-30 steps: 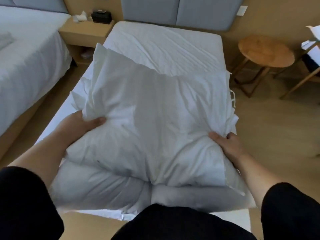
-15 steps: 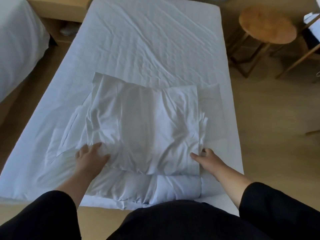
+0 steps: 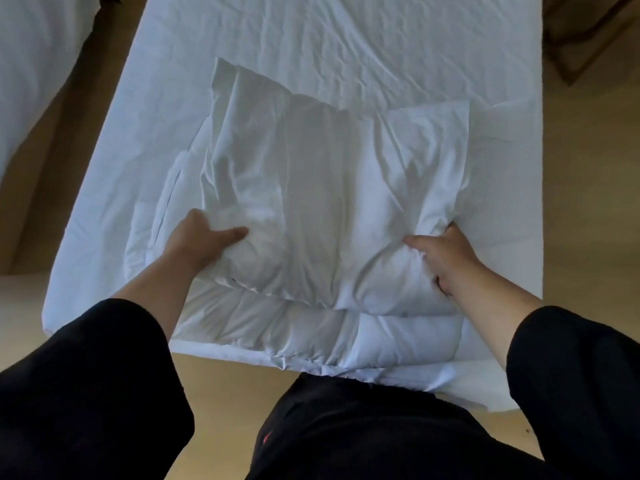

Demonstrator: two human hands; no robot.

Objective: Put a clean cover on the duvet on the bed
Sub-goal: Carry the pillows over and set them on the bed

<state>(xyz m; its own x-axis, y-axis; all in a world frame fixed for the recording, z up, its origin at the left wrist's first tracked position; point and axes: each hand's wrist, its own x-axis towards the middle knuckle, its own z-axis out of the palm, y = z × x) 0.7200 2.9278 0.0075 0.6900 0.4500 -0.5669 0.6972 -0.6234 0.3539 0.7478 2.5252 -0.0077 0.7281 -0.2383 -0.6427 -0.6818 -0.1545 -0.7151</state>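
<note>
— Where do we have our hands?

— Our left hand (image 3: 199,239) grips the near left edge of the folded white cover (image 3: 332,202), thumb lying flat on top and the other fingers tucked under the cloth. Our right hand (image 3: 446,256) clutches the near right corner, fingers curled into a bunched fold of the fabric. Both hands are clamped on the cover, one at each side.

— And the cover itself?

— We see it as a thick, creased, folded bundle lying on the near half of the bed (image 3: 346,36), its far left corner sticking out toward the head end. It sits on top of the folded duvet (image 3: 311,336), a puffier white roll that shows just below the cover, along the foot edge of the bed nearest us. The two are touching, cover above, duvet beneath. More flat white cloth spreads out to the left and right of the bundle; we cannot tell whether it belongs to the cover or the duvet.

— What lies beyond that?

— The bed's white sheet is wrinkled and runs up past the bundle. To our left, across a strip of wooden floor (image 3: 52,168), we catch the edge of a second bed (image 3: 31,64) with white bedding. At the upper right a dark wooden piece of furniture (image 3: 581,32) stands beside the bed, mostly out of view. Our black sleeves (image 3: 86,393) and dark clothing fill the bottom of the view.
</note>
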